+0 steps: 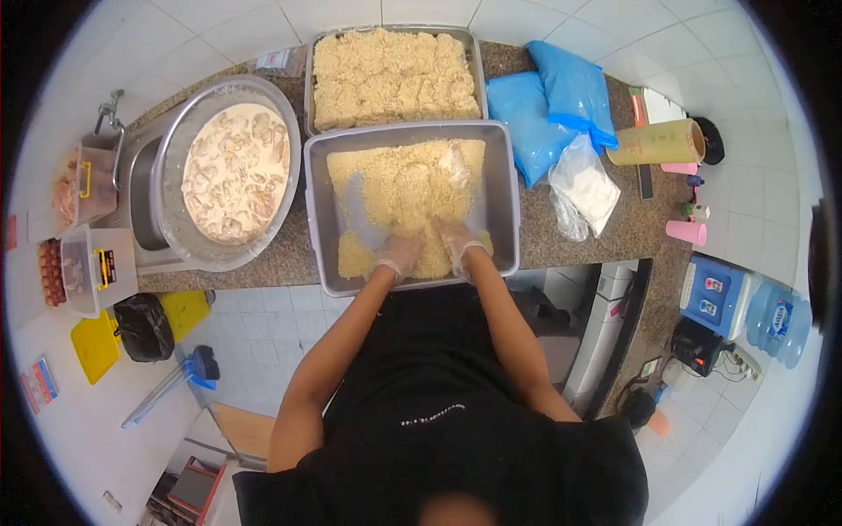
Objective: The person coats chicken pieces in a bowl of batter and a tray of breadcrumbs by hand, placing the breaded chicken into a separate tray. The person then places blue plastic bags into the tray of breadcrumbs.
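Note:
A grey plastic tub (pixel 513 210) stands at the counter's front edge, with loose breadcrumbs (pixel 377 197) spread over its bottom. Both my hands wear clear gloves and reach down into the crumbs near the tub's front wall. My left hand (pixel 400 254) is left of centre, its fingers sunk in the crumbs. Close beside it, my right hand (pixel 456 241) pushes into the same heap, fingertips also hidden. Just beyond them lies a crumb-covered piece (pixel 414 180). A paler, partly coated piece (pixel 454 167) rests toward the tub's back right.
Behind the tub, a tray (pixel 309 96) holds rows of crumbed pieces (pixel 395 74). Left is a large bowl (pixel 167 202) of raw pieces in creamy batter (pixel 235 175), over the sink. Blue bags (pixel 570 83), a white powder bag (pixel 586 188) and a film roll (pixel 653 143) lie right.

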A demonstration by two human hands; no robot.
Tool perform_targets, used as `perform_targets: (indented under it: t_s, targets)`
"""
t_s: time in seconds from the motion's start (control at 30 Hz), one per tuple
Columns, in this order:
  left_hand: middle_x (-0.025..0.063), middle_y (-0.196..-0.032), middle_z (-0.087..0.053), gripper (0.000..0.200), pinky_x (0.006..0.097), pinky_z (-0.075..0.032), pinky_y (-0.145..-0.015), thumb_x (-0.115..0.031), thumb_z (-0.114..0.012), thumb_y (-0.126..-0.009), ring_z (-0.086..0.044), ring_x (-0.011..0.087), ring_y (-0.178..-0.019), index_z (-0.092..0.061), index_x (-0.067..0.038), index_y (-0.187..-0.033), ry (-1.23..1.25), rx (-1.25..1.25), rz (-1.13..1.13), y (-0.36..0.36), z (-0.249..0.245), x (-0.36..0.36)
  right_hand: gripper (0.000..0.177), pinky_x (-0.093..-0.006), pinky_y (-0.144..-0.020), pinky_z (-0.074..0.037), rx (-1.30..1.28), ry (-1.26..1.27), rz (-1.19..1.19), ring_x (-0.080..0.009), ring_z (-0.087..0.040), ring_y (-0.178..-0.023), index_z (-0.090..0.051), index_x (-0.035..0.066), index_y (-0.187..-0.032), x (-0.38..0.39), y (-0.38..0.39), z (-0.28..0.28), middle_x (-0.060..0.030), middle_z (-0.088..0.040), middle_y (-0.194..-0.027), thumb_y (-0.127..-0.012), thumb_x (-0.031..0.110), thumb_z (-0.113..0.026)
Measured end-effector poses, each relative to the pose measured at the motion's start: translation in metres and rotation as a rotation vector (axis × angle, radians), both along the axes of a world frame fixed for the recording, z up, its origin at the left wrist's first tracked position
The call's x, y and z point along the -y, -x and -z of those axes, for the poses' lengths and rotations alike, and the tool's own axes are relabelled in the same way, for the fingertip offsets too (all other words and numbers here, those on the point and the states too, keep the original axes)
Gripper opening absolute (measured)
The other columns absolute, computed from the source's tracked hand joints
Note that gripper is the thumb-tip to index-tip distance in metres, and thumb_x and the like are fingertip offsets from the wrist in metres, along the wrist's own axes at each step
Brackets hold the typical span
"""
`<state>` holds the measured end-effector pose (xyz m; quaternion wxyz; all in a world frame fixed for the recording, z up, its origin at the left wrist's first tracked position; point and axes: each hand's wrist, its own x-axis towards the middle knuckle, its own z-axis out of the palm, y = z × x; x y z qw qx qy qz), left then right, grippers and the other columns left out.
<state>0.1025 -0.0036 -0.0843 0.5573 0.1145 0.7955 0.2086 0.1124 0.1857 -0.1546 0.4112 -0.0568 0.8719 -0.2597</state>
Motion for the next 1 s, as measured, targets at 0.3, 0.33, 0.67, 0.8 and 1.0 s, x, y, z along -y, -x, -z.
perform_targets:
  t_s: [0.3,0.33,0.67,0.8,1.0]
  targets:
    - [0.0213,-0.129,-0.051,0.055,0.0482,-0.029,-0.107,-0.038,-0.053,-0.085,-0.045,0.0346,-0.123,-0.049,-0.004,-0.129,0.032,-1.165,-0.159,0.066,0.019,-0.006,0.044,-0.0448,-0.105,-0.033,-0.889,-0.115,-0.001,-0.0374,-0.045,-0.123,-0.053,0.007,-0.127,0.036,0.12,-0.057,-0.0224,-0.049,-0.132,-0.088,0.027,-0.046]
    - [0.0198,-0.132,-0.049,0.058,0.0494,-0.027,-0.108,-0.039,-0.054,-0.084,-0.044,0.0353,-0.124,-0.048,-0.005,-0.13,0.036,-1.082,-0.122,0.059,0.019,-0.001,0.044,-0.0448,-0.105,-0.033,-0.887,-0.115,-0.001,-0.0374,-0.045,-0.123,-0.053,0.007,-0.127,0.042,0.115,-0.065,-0.0224,-0.049,-0.132,-0.088,0.027,-0.046]
    - [0.0182,-0.149,-0.025,0.065,0.0541,-0.015,-0.112,-0.044,-0.051,-0.087,-0.024,0.0387,-0.137,-0.037,-0.012,-0.141,0.197,-0.864,-0.121,0.037,0.005,0.027,0.052,-0.0465,-0.109,-0.026,-0.817,-0.368,-0.098,-0.0434,-0.031,-0.133,-0.04,0.016,-0.14,0.055,0.086,-0.052,-0.025,-0.036,-0.141,-0.094,0.037,-0.036]
    - [0.0189,-0.15,-0.024,0.064,0.0527,-0.01,-0.114,-0.041,-0.054,-0.087,-0.018,0.0359,-0.14,-0.038,-0.013,-0.141,0.104,-0.932,-0.136,0.058,0.028,0.043,0.057,-0.0414,-0.112,-0.024,-0.5,-0.342,-0.452,-0.0331,-0.028,-0.137,-0.033,0.016,-0.145,0.032,0.136,-0.023,-0.0198,-0.031,-0.147,-0.093,0.039,-0.036]
    - [0.025,-0.128,-0.052,0.067,0.0383,-0.042,-0.1,-0.038,-0.07,-0.075,-0.054,0.0325,-0.117,-0.051,-0.003,-0.129,0.19,-0.388,-0.212,0.067,0.014,0.081,0.063,-0.0397,-0.092,-0.046,-0.119,-0.183,-0.411,-0.0302,-0.059,-0.105,-0.05,0.016,-0.132,0.0,0.133,-0.081,-0.0193,-0.056,-0.123,-0.074,0.024,-0.071]
